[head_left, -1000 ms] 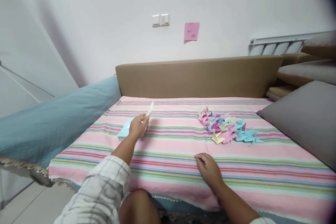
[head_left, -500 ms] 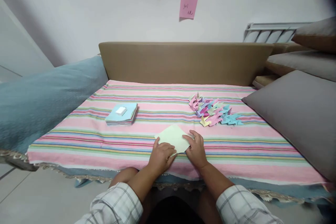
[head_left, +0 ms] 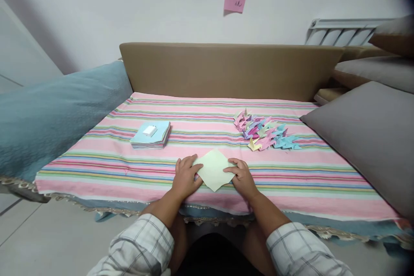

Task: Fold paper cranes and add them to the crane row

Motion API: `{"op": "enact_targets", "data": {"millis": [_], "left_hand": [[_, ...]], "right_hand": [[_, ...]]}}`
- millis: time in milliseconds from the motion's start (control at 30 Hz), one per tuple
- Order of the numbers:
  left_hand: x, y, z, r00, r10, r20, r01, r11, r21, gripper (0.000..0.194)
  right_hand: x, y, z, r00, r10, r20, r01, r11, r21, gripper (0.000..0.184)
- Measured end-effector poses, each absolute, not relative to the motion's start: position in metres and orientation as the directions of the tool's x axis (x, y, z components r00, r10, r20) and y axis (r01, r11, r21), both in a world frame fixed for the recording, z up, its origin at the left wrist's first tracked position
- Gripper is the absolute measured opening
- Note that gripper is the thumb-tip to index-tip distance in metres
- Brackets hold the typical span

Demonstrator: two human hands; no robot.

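A pale green square sheet of paper (head_left: 214, 171) lies as a diamond on the pink striped cloth (head_left: 291, 181) near its front edge. My left hand (head_left: 186, 177) pinches the sheet's left corner with curled fingers. My right hand (head_left: 242, 177) pinches its right corner the same way. Both hands rest on the cloth.
A stack of coloured paper squares (head_left: 151, 134) with a small white object on top lies to the back left. A heap of folded paper cranes (head_left: 265, 131) lies to the back right. Grey cushions (head_left: 365, 133) stand at the right, a blue padded arm (head_left: 58, 112) at the left.
One second ago my left hand lifted the sheet off the stack. It now lies in front of me, turned to a diamond, with both hands on its side corners.
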State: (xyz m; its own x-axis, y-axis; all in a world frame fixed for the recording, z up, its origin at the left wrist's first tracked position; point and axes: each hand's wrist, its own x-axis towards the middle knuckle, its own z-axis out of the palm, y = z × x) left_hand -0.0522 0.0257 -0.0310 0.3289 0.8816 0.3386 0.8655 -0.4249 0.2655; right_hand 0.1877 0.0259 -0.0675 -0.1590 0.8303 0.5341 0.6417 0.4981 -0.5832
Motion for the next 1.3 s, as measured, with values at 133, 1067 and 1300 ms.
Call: {"op": "enact_targets", "data": {"millis": [133, 1067, 1300], "left_hand": [[-0.052, 0.026, -0.035, 0.301, 0.884, 0.359, 0.869, -0.409, 0.278, 0.032], [-0.047, 0.026, -0.022, -0.086, 0.922, 0.377, 0.913, -0.079, 0.401, 0.027], [-0.046, 0.024, -0.022, -0.09, 0.918, 0.386, 0.915, -0.077, 0.395, 0.025]], "right_hand": [[0.193, 0.026, -0.066, -0.091, 0.852, 0.516, 0.663, 0.439, -0.607, 0.031], [0.204, 0.018, -0.055, 0.059, 0.912, 0.406, 0.774, 0.215, -0.595, 0.025], [0.203, 0.019, -0.057, 0.063, 0.912, 0.406, 0.802, 0.196, -0.565, 0.023]]}}
